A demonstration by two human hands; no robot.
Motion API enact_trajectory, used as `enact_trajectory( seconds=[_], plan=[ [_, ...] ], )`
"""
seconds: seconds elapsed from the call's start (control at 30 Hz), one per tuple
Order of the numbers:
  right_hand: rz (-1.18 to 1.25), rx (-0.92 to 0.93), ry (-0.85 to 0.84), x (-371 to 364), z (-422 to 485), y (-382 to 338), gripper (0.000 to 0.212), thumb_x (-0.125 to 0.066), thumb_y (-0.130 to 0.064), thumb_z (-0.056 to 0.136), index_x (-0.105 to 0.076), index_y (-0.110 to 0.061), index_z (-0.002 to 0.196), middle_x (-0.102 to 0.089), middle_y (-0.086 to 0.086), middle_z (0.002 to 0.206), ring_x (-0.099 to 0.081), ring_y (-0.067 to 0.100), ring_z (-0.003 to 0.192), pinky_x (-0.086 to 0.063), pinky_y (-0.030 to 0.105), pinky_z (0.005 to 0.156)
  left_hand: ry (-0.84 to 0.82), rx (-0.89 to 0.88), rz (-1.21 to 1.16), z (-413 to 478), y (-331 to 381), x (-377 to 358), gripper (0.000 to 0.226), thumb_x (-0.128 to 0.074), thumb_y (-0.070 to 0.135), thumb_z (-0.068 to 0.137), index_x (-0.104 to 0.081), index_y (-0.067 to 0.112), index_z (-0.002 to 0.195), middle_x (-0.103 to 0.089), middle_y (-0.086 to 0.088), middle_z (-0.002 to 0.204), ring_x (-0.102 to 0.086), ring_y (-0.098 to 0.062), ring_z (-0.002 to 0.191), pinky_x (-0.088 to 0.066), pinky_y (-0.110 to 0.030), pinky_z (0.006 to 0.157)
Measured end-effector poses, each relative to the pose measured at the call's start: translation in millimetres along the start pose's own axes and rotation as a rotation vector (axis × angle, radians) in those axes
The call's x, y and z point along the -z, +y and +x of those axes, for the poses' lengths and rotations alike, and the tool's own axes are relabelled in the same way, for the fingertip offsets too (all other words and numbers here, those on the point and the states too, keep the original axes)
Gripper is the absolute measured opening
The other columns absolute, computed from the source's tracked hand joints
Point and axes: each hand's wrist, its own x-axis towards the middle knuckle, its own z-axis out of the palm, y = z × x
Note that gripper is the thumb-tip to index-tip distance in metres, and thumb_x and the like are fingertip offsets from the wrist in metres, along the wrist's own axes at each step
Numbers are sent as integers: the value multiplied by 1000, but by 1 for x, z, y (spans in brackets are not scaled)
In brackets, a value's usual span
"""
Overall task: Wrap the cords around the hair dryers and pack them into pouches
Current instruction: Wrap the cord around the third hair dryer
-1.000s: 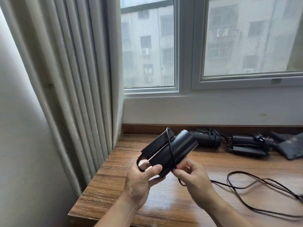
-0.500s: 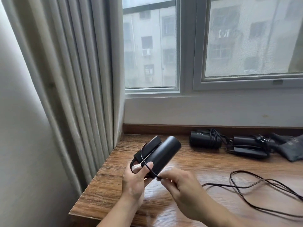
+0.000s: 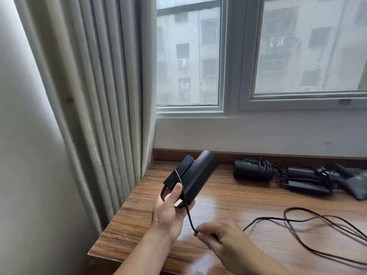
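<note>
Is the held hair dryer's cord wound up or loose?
Mostly loose: one turn crosses the hair dryer in the left hand; the right hand pinches the cord, the rest sprawls on the desk.

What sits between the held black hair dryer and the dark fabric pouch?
A black cord-wrapped hair dryer and a second folded black dryer lie on the wooden desk between the held black dryer and the dark fabric pouch.
</note>
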Motion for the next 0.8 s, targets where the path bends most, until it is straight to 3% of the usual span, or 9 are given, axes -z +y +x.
enact_trajectory(
  seconds=[0.13, 0.33, 0.43, 0.57, 0.63, 0.7, 0.8],
  plan=[
    [-68, -10, 4, -7, 6, 5, 31, -51, -47, 95, -59, -18, 87, -59, 3, 72, -53, 15, 71, -46, 40, 70, -18, 22, -9, -1, -2, -7, 48, -73, 20, 82, -63, 5, 127, -68, -21, 113, -71, -31, 95, -55, -55, 94],
    [-63, -113, -6, 4, 7, 16, 21, -57, -48, 97, -70, -32, 98, -70, -10, 80, -60, 8, 76, -47, 29, 72, -133, 80, 74, -5, 3, -1, 55, -83, 23, 77, -67, 3, 124, -67, -27, 117, -66, -36, 104, -55, -52, 94],
    [-49, -183, 21, 25, 9, 24, 22, -65, -48, 94, -76, -29, 90, -64, -22, 66, -57, 2, 67, -41, 19, 62, -290, 104, 159, -8, 11, 6, 62, -81, 29, 71, -66, 8, 128, -65, -27, 125, -67, -36, 103, -54, -54, 94],
    [5, -232, -24, 45, 11, 33, 24, -75, -45, 88, -76, -23, 78, -57, -10, 58, -47, 4, 55, -38, 23, 56, -513, 116, 275, -9, 16, 13, 62, -70, 25, 81, -56, 17, 141, -57, -24, 141, -58, -47, 123, -41, -70, 101],
    [65, -252, -78, 55, 10, 38, 16, -78, -41, 87, -76, -26, 91, -69, -5, 75, -58, 3, 65, -49, 32, 66, -591, 141, 317, -10, 19, 16, 68, -66, 24, 83, -47, 16, 148, -52, -26, 146, -53, -52, 128, -41, -66, 100],
    [32, -234, -105, 65, 11, 45, 22, -79, -33, 87, -73, -31, 108, -75, -11, 100, -68, 3, 91, -57, 30, 84, -626, 173, 351, -11, 23, 18, 71, -66, 25, 82, -44, 16, 149, -49, -27, 148, -54, -51, 125, -45, -61, 96],
    [-58, -189, -150, 76, 14, 57, 21, -74, -18, 90, -77, -28, 109, -77, -14, 104, -70, 5, 99, -58, 35, 90, -683, 214, 364, -12, 28, 25, 69, -66, 24, 80, -47, 18, 146, -49, -26, 149, -56, -48, 124, -55, -56, 87]
  ],
)
